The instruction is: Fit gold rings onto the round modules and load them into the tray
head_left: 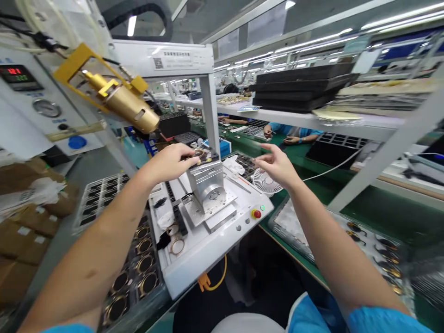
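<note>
My left hand (169,163) reaches over a metal fixture block (209,182), its thumb and fingers closed about the edge of a round watch case (199,153) seated on top. Part of that case is hidden by the fingers. To the right, above a small white fan (266,181), my right hand (277,165) is held in the air. Its thumb meets a finger in a pinch while the index finger stretches out above. Whatever is between those fingertips is too small to make out.
A gold cylindrical dispenser head (133,108) hangs left above the fixture. The white machine base (208,259) carries a red button (256,214) and loose rings (177,246). Trays of round cases (144,263) stand left; a tray of parts (388,259) lies right. A co-worker's hands (292,139) show beyond.
</note>
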`<state>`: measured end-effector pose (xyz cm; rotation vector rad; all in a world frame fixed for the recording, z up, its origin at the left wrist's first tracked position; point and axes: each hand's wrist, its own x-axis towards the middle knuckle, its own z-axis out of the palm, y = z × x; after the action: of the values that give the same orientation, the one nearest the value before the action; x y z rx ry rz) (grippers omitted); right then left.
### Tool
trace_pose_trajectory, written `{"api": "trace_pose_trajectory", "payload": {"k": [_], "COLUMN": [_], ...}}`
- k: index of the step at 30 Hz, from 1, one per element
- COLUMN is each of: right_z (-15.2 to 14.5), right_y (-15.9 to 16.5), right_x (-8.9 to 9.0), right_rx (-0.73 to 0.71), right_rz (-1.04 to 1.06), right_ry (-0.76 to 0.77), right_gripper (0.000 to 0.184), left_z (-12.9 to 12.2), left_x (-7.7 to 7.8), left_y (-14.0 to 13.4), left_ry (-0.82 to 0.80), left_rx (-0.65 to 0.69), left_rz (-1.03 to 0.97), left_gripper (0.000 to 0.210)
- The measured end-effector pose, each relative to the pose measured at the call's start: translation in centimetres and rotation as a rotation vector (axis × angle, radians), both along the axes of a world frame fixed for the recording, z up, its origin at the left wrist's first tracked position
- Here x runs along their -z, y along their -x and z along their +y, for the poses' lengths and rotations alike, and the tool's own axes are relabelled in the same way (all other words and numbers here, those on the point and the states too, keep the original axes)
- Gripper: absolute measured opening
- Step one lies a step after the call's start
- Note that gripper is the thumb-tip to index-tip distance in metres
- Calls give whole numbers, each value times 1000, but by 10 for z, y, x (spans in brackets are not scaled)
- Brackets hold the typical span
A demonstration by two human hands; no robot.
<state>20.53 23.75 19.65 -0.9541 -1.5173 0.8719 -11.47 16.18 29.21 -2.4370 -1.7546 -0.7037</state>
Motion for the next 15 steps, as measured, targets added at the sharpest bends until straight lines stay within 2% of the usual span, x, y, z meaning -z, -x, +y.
{"api": "trace_pose_trajectory", "payload": {"k": [1, 3, 5, 7, 9, 13, 15], "right_z": [-1, -6, -19, -40, -64, -108, -121], "right_y": [-23, -65, -92, -103, -103, -94, -92], "right_x": [12, 35, 58, 84, 109, 151, 166], "right_rx": [128, 381, 507, 459, 364, 238, 194], "right_rz": [69, 211, 295, 308, 308, 242, 198], "right_ry": [127, 308, 391, 446, 519, 597, 612], "right_gripper": [66, 55, 43, 41, 48, 62, 63], "left_z": [0, 2, 6, 9, 9, 3, -4], "left_x": [-1, -3, -5, -8, -9, -2, 6], "left_y": [2, 3, -1, -11, -23, -42, -42], "left_ry": [-11, -31, -28, -16, -7, -31, -47], "left_rx": [-12, -51, -74, -105, -178, -352, -314], "left_rz": [0, -17, -16, 5, 31, 97, 108], "left_gripper": [30, 27, 25, 27, 31, 32, 33]}}
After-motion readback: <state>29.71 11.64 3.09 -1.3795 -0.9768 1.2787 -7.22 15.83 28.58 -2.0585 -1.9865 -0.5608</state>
